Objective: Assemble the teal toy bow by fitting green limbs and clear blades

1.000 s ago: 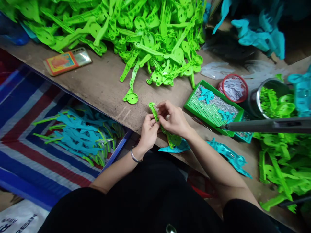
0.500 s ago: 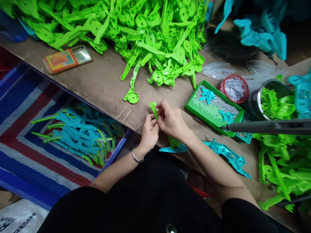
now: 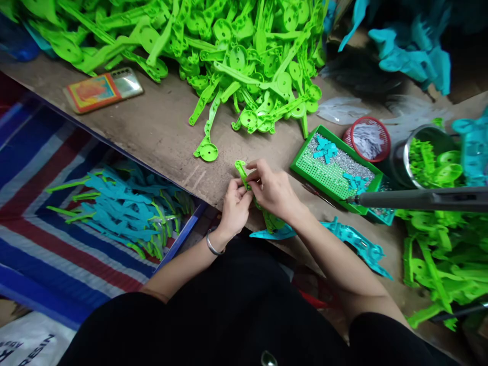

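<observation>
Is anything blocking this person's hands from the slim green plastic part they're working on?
Nothing visible does: the left hand holds the slim green plastic part, and the right hand's fingertips are right at it, hiding some of it from view.

I've got an assembly workshop on my feed: a heap of green plastic parts along the workbench's far side, a tray of tiny metal pieces right, a parts-filled bin left.
</observation>
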`<action>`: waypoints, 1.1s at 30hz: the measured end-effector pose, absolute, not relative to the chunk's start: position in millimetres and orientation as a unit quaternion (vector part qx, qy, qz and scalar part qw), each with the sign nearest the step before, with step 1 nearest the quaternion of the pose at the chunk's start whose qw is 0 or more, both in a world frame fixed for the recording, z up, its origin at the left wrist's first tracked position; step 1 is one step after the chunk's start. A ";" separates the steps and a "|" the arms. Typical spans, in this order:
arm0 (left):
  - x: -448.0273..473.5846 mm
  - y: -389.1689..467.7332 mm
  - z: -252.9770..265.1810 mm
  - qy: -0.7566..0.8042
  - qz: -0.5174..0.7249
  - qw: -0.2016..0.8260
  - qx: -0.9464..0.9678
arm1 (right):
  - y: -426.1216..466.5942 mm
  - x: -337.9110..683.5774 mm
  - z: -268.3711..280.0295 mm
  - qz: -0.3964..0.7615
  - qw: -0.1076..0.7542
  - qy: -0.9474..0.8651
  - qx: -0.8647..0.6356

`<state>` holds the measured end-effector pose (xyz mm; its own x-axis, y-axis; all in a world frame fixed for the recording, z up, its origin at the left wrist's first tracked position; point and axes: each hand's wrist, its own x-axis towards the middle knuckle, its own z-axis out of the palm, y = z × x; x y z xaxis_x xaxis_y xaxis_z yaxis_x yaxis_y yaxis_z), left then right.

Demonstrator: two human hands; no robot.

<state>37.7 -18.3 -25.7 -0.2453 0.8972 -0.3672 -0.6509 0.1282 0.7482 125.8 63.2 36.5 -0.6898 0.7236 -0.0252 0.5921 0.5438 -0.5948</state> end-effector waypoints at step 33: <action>29.5 -21.5 -19.5 0.497 0.565 0.630 0.192 | -21.8 200.7 42.5 0.231 0.167 -0.825 -0.489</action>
<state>29.5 -21.5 -19.5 -0.1323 0.9032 -0.4084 -0.5210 0.2872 0.8038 200.7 -21.8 42.5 -0.4659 0.8834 0.0499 0.7295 0.4154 -0.5434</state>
